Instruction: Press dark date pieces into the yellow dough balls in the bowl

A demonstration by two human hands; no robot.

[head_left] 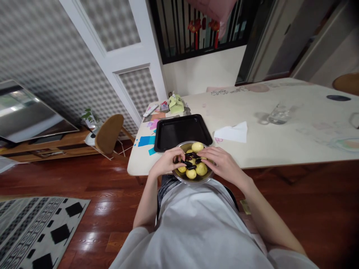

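Observation:
A round metal bowl [193, 182] sits close against my body at the table's front edge. Several yellow, rounded fruits or potatoes [201, 169] fill it, with several glossy dark oblong pieces [191, 167] on top; their kind is not clear. My left hand [171, 158] is at the bowl's left side, thumb and fingers curled around a dark piece. From the right, my right hand [217, 160] reaches over the rim with its fingers bent onto the dark pieces, fingertips partly hidden. Just behind the bowl lies a black rectangular baking tray [182, 130], its near edge partly covered by the bowl.
On the white table [280, 149], a white sheet of paper [232, 132] lies right of the tray and a clear glass [279, 114] stands farther right. A green tissue pack [176, 104] and a white remote [150, 110] are at the back left. A wooden chair [109, 136] stands left.

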